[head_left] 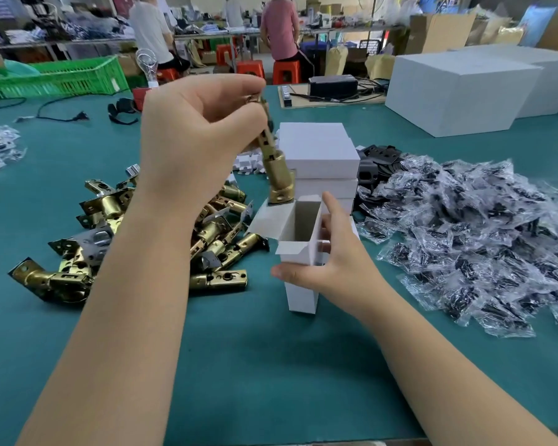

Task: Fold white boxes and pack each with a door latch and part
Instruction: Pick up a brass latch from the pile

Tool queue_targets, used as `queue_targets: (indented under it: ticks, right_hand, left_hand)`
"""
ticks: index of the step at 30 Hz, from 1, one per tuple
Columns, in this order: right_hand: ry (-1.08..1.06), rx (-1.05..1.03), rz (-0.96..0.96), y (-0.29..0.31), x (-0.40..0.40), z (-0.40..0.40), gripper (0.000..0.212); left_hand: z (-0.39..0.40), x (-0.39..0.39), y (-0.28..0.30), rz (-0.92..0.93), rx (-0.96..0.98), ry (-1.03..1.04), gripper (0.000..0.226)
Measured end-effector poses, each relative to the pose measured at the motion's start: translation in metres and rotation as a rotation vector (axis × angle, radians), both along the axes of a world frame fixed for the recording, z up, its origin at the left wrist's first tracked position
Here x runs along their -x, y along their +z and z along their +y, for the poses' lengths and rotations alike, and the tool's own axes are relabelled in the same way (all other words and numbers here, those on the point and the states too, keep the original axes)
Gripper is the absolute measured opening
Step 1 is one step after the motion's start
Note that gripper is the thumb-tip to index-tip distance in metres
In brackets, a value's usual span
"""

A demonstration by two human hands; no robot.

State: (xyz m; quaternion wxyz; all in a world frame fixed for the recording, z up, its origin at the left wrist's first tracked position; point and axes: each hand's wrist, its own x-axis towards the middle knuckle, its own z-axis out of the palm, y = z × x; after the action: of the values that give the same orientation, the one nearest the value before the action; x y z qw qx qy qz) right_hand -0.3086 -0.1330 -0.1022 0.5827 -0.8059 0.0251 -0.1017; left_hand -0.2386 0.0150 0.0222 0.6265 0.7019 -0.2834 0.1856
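Above the open box (300,252), left hand (197,130) dangles latch (274,159) near-vertical, faceplate down.

I can read no text, label, brand or number anywhere in front of me. The white box (302,249) I hold is plain on every face I see, and so are the stacked boxes (319,149) behind it. Any marks on the latches (126,239) or the clear bags (484,226) are too small and blurred to make out.
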Motion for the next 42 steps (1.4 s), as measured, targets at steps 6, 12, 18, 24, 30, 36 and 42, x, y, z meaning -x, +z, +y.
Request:
queue_targets:
  ticks: [6, 12, 18, 24, 30, 36, 42]
  right_hand:
    - [0.019, -0.009, -0.004, 0.002, 0.002, 0.003, 0.118]
    - [0.033, -0.068, -0.015, 0.005, 0.001, 0.003, 0.088]
    - [0.073, -0.035, -0.006, 0.004, 0.001, 0.003, 0.095]
    - [0.088, -0.064, -0.018, 0.004, -0.001, 0.003, 0.082]
    - [0.172, -0.048, -0.007, 0.009, 0.003, 0.001, 0.078]
    - [0.205, -0.093, -0.004, 0.013, 0.007, -0.005, 0.064]
    - [0.189, -0.088, -0.021, 0.011, 0.006, -0.004, 0.062]
  left_hand:
    - [-0.008, 0.011, -0.016, -0.02, -0.116, -0.086, 0.031]
    - [0.001, 0.008, -0.022, -0.029, -0.096, -0.107, 0.027]
    - [0.001, 0.007, -0.021, 0.083, -0.198, -0.22, 0.025]
    - [0.004, 0.013, -0.031, 0.047, -0.628, -0.314, 0.026]
    - [0.007, -0.016, -0.028, 0.135, -0.607, -0.142, 0.021]
    - [-0.024, -0.099, -0.038, 0.141, -1.033, 0.204, 0.033]
    - [-0.059, -0.153, -0.061, 0.152, -1.294, 0.19, 0.034]
